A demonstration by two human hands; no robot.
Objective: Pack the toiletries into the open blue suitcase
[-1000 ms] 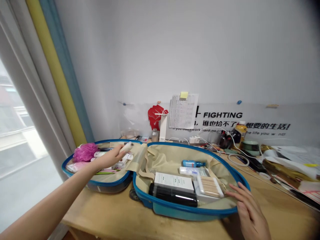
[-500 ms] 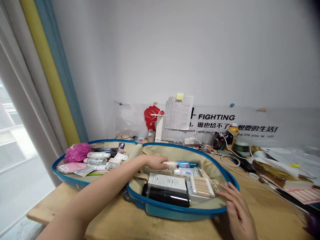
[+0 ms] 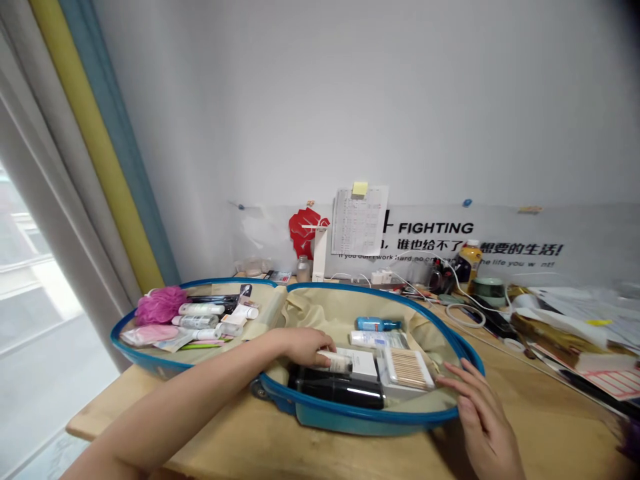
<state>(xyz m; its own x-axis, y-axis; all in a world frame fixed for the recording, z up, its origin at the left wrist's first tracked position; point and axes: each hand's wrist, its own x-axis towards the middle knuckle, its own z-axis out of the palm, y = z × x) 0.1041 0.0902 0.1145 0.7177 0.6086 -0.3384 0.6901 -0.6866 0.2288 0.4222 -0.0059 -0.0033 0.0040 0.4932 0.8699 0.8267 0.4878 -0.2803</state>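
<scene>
A blue-rimmed suitcase (image 3: 350, 420) lies open on a wooden table, with two lined halves. Over its right half, my left hand (image 3: 311, 347) is closed on a small pale bottle (image 3: 336, 362), held above a white box (image 3: 364, 363). In front of that box lies a black cylinder (image 3: 345, 389). To the right sits a clear case of cotton swabs (image 3: 407, 367). Behind them are a white tube (image 3: 377, 339) and a blue bottle (image 3: 377, 324). My right hand (image 3: 480, 407) rests open at the suitcase's right rim, fingers spread and reaching just inside.
The left half holds a pink bath puff (image 3: 161, 305) and several tubes and bottles. Behind the suitcase stands a white lamp (image 3: 320, 253). On the right are a yellow-orange bottle (image 3: 470, 259), a coiled white cable (image 3: 465, 316), a green jar (image 3: 489, 291) and papers (image 3: 575, 307).
My left hand has lifted the small pale bottle from beside the blue bottle and brought it forward over the white box. My right hand stays at the rim. The view has shifted slightly.
</scene>
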